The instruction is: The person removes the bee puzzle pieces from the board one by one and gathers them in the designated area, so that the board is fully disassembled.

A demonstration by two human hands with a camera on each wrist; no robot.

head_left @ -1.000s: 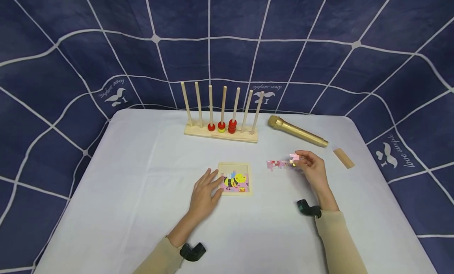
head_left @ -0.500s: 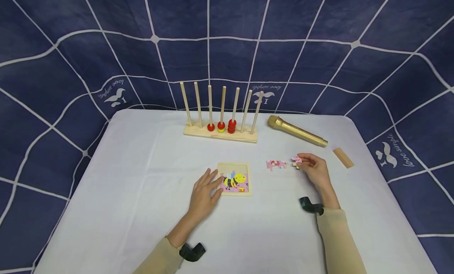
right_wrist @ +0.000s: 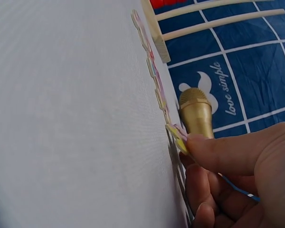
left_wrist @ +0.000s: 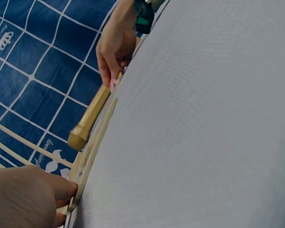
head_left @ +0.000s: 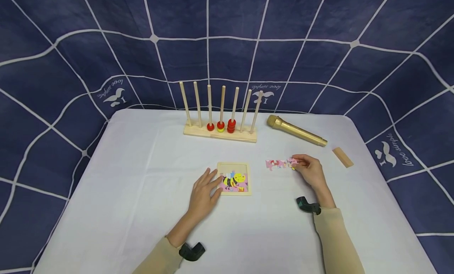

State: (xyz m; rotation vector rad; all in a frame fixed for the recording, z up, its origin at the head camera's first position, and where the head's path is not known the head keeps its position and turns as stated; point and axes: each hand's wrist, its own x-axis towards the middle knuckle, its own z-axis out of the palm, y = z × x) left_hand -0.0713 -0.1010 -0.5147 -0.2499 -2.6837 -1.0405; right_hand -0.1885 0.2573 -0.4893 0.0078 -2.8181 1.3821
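Observation:
My right hand (head_left: pixel 312 172) pinches a pink and yellow puzzle piece (right_wrist: pixel 176 137) between thumb and fingers. In the head view that piece is at the right end of a short row of joined pink puzzle pieces (head_left: pixel 276 164) lying on the table. The right wrist view shows it tilted against the row's near end. My left hand (head_left: pixel 203 193) rests with spread fingers on the left edge of a square wooden puzzle tray (head_left: pixel 250 179). Inside the tray lies a partly filled bee picture (head_left: pixel 234 181); bare wood shows along its top.
Behind the tray stands a wooden peg rack (head_left: pixel 220 136) with several upright rods and red and yellow beads. A gold microphone (head_left: pixel 297 131) lies beyond the right hand, with a flat brown wooden strip (head_left: pixel 342 157) to its right. White cloth (head_left: pixel 248 234) covers the table.
The right hand first drew the pinched puzzle piece slightly right, away from the row, then brought it back left against the row's end, turning it. The left hand stayed on the tray.

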